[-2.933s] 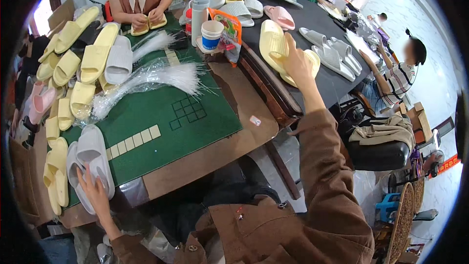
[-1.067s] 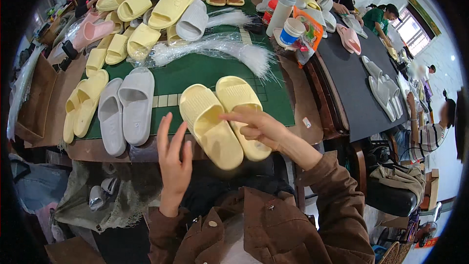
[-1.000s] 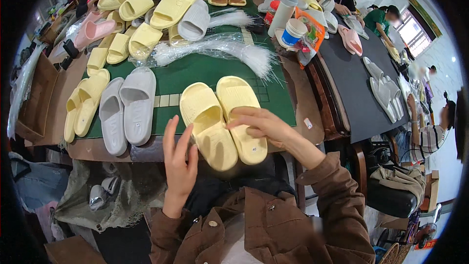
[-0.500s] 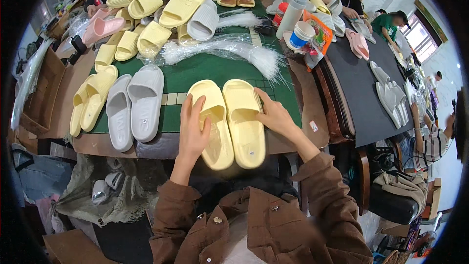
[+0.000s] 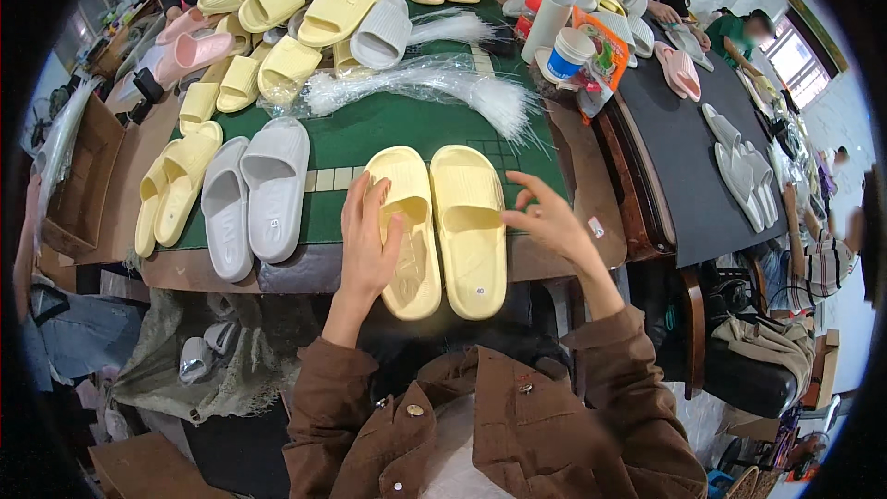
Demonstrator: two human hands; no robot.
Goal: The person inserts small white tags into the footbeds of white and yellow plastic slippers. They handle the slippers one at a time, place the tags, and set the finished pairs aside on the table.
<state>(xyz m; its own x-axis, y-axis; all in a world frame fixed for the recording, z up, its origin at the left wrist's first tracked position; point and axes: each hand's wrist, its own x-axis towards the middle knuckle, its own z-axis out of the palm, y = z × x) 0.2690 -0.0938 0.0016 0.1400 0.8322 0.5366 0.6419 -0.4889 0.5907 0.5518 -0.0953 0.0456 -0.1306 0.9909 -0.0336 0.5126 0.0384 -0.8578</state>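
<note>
A pair of pale yellow slide slippers lies side by side in front of me, toes pointing away, heels reaching over the table's near edge. My left hand (image 5: 366,245) is at the outer side of the left yellow slipper (image 5: 418,263), its fingers along the strap and its thumb by the foot opening, closed on that edge. My right hand (image 5: 552,222) hovers just off the outer side of the right yellow slipper (image 5: 473,268), fingers apart and holding nothing. A small white sticker is on the right slipper's heel.
Grey slippers (image 5: 274,194) and another yellow pair (image 5: 188,180) stand at the left. Behind lie a bundle of clear plastic strands (image 5: 434,92) and piled slippers (image 5: 346,5). A white cup (image 5: 570,55) and orange bag (image 5: 605,65) stand at the right. Co-workers sit around the tables.
My right hand has let go of the right slipper and moved a little to the right. The two yellow slippers sit slightly further right and more evenly aligned; my left hand stays by its slipper.
</note>
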